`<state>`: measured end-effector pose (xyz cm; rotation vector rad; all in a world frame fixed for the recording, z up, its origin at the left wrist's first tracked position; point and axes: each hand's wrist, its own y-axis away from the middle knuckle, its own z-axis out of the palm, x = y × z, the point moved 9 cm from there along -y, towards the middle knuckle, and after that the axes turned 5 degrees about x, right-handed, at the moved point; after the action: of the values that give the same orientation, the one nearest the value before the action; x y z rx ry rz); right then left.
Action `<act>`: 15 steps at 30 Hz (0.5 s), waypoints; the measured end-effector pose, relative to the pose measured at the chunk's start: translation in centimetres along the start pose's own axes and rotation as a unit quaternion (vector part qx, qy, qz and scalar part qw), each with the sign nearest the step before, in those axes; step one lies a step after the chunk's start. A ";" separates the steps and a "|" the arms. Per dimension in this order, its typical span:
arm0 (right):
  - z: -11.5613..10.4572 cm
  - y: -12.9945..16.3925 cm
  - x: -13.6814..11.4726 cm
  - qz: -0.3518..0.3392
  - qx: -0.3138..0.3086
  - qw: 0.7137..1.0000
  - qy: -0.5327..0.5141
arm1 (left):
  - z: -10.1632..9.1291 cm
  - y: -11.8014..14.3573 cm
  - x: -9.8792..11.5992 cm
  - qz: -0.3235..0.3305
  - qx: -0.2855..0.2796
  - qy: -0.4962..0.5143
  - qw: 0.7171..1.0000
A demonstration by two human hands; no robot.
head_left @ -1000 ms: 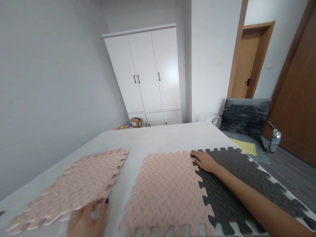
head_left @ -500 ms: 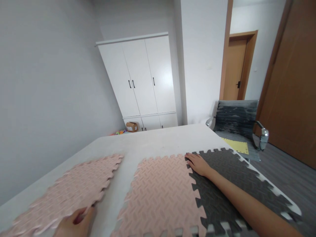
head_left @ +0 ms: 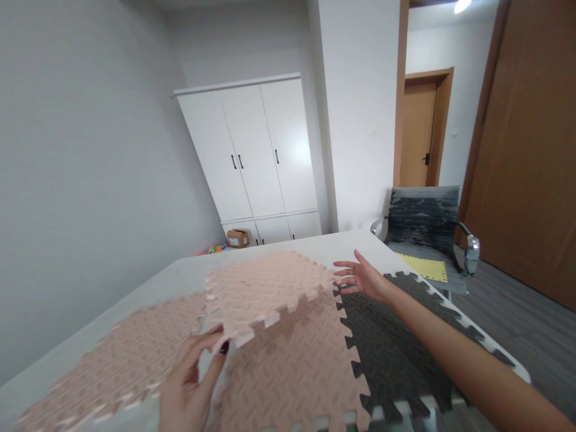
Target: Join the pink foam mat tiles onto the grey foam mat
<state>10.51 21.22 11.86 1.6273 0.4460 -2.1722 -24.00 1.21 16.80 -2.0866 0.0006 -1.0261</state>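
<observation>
White table, grey walls. Far left, one pink foam tile lies loose. Left hand pinches a raised pink tile by its toothed edge, unjoined. Beneath, a flat pink tile is already locked into the dark grey tile. Right hand hovers, fingers spread, holding nothing.

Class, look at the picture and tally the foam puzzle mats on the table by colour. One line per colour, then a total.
Pink mats: 3 (raised mat pinched by the left hand, flat mat, left mat)
Dark grey mats: 1 (grey mat, right hand open above its far edge)
Total: 4
</observation>
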 end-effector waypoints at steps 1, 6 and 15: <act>-0.5 0.8 -1.0 -0.007 0.012 1.000 -0.008 | 1.7 0.2 1.1 0.000 -0.029 0.016 0.999; -6.6 4.3 0.0 0.044 0.147 0.988 -0.029 | 8.2 3.0 4.3 0.017 -0.127 0.062 0.990; -11.8 6.1 1.7 0.048 0.199 0.978 -0.037 | 12.9 6.9 5.4 -0.023 -0.128 0.083 0.988</act>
<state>22.93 21.25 6.79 1.7131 -0.0973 -2.3453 -9.54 3.22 11.25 -2.2298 0.1784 -1.2824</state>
